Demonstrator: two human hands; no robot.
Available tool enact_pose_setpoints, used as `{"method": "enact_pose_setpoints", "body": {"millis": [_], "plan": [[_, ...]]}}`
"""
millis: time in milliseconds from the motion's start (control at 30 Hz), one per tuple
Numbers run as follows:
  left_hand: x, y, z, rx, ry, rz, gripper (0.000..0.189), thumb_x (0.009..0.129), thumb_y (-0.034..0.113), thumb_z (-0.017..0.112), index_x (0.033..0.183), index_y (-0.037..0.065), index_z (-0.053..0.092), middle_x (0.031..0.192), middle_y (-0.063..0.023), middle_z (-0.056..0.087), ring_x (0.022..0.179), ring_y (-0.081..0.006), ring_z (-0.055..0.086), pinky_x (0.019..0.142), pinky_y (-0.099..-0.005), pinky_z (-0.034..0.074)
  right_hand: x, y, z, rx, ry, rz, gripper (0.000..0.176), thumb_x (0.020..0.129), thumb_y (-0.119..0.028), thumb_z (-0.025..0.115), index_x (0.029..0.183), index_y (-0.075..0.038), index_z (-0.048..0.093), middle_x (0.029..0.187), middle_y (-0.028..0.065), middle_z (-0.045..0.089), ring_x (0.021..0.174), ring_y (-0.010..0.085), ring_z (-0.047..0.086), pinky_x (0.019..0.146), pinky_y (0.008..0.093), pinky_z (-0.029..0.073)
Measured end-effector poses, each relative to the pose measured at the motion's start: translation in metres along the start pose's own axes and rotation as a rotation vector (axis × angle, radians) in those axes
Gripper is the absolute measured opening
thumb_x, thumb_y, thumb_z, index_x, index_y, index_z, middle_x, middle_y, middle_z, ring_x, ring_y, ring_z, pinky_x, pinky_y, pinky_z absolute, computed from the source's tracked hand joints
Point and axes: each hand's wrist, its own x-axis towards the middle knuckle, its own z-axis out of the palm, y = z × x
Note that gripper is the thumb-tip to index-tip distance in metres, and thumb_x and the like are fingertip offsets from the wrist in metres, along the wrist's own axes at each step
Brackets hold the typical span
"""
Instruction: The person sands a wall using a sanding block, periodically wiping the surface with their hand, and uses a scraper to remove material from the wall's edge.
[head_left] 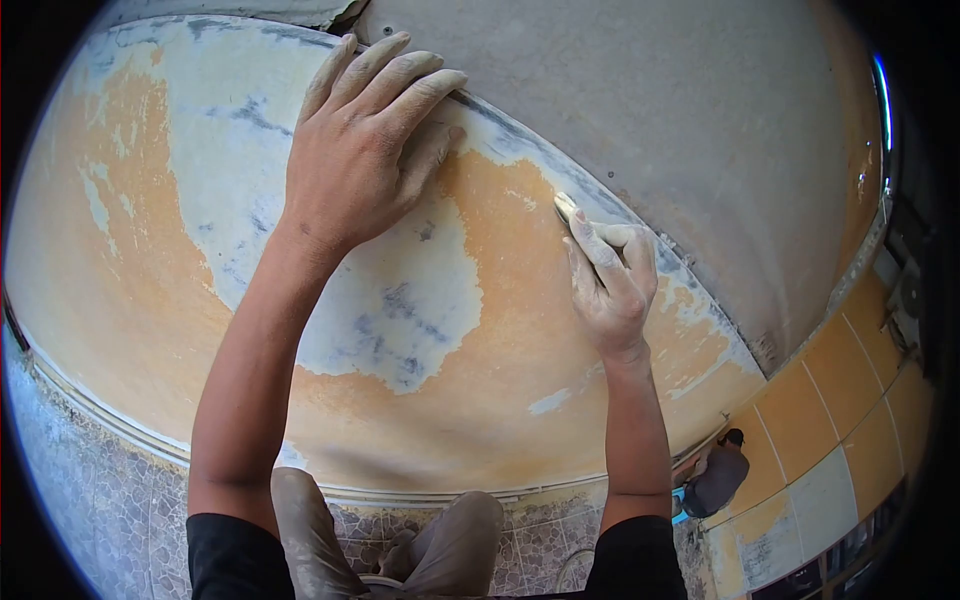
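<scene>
My left hand [365, 150] lies flat against an orange wall [130, 280] with peeling white and grey patches, its fingers spread up to the corner edge where a grey surface [680, 110] begins. My right hand [610, 280], dusted white, grips a small pale scraper-like tool [566, 207] whose tip presses on the wall near that edge. Both forearms reach upward from black sleeves.
My dusty trouser legs [450, 545] stand over a stone-patterned tiled floor [90, 500] below. Another person [718, 475] crouches at lower right beside an orange and white tiled wall [850, 400]. A pale strip [120, 425] runs along the wall's base.
</scene>
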Motion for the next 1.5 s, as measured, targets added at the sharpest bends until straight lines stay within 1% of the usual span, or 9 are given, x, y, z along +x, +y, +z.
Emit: {"method": "enact_pose_setpoints", "body": {"millis": [100,233,367,433,633,867,1067,1267,1500], "plan": [[0.008,0.005,0.001,-0.016,-0.015,-0.002,0.031,0.104,0.025,0.071,0.134,0.022,0.075,0.138,-0.0024,0.073,0.144,-0.0275,0.058,0.135,-0.0509,0.028,0.029,-0.004,0.02,0.022,0.032,0.009,0.052,0.087,0.005,0.083,0.134,-0.017,0.082,0.09,-0.0037,0.059,0.08,0.0145,0.051,0.071,0.0309,0.048],[0.011,-0.001,0.006,-0.081,0.024,-0.008,0.022,0.104,0.023,0.071,0.125,0.02,0.076,0.126,-0.0018,0.075,0.13,-0.0272,0.064,0.131,-0.0507,0.033,0.071,-0.013,0.039,0.061,0.045,0.033,0.051,0.088,0.004,0.083,0.134,-0.016,0.081,0.088,-0.0038,0.059,0.079,0.0148,0.051,0.071,0.0311,0.047],[0.012,-0.008,0.0,-0.092,-0.003,0.039,0.022,0.103,0.021,0.071,0.124,0.02,0.076,0.126,-0.0008,0.075,0.13,-0.0272,0.063,0.129,-0.0494,0.033,0.005,-0.018,0.021,0.019,0.061,0.05,0.053,0.087,0.004,0.085,0.136,-0.015,0.081,0.088,-0.0032,0.058,0.079,0.0155,0.051,0.071,0.0317,0.047],[0.012,-0.006,-0.002,-0.099,-0.001,0.047,0.021,0.103,0.021,0.071,0.124,0.019,0.076,0.124,-0.0003,0.074,0.129,-0.0263,0.063,0.128,-0.0481,0.032,-0.028,-0.031,0.013,-0.045,0.05,0.174,0.051,0.088,0.005,0.086,0.137,-0.007,0.079,0.094,0.0047,0.061,0.084,0.02,0.058,0.077,0.0338,0.052],[0.011,-0.001,0.002,-0.107,0.016,0.013,0.021,0.102,0.023,0.072,0.123,0.019,0.075,0.122,-0.0011,0.074,0.128,-0.0264,0.063,0.126,-0.0476,0.033,0.054,-0.012,0.03,0.034,0.096,0.228,0.055,0.084,0.004,0.087,0.137,-0.011,0.08,0.089,-0.0021,0.056,0.08,0.0151,0.051,0.071,0.0325,0.046],[0.011,-0.001,0.003,-0.122,0.062,0.025,0.019,0.101,0.023,0.073,0.12,0.018,0.075,0.12,-0.0017,0.074,0.127,-0.0264,0.064,0.127,-0.0477,0.034,-0.032,-0.031,0.026,-0.019,0.112,0.198,0.052,0.089,0.002,0.086,0.139,-0.01,0.078,0.089,-0.0013,0.056,0.08,0.0154,0.051,0.072,0.0316,0.047],[0.01,-0.001,0.004,-0.096,0.056,0.012,0.021,0.1,0.024,0.073,0.12,0.018,0.076,0.122,-0.0025,0.075,0.127,-0.0266,0.064,0.129,-0.0478,0.033,0.047,-0.022,0.035,0.015,0.096,0.232,0.052,0.089,0.003,0.085,0.139,-0.009,0.078,0.09,-0.0011,0.056,0.082,0.0154,0.053,0.073,0.0313,0.048],[0.012,0.001,0.003,-0.096,0.078,0.012,0.018,0.098,0.024,0.073,0.115,0.019,0.077,0.116,-0.0016,0.076,0.126,-0.0264,0.066,0.129,-0.0484,0.035,-0.057,-0.047,0.033,-0.037,0.209,0.272,0.051,0.091,0.003,0.083,0.14,-0.009,0.077,0.09,0.0007,0.055,0.081,0.0179,0.052,0.074,0.0343,0.047],[0.011,0.0,0.004,-0.08,0.067,0.013,0.02,0.099,0.023,0.072,0.118,0.019,0.077,0.116,-0.002,0.076,0.124,-0.0256,0.066,0.13,-0.0474,0.034,0.036,-0.023,0.023,-0.083,0.134,0.385,0.051,0.093,0.004,0.083,0.142,-0.004,0.074,0.098,0.0074,0.064,0.086,0.0224,0.061,0.075,0.0352,0.053]]}}
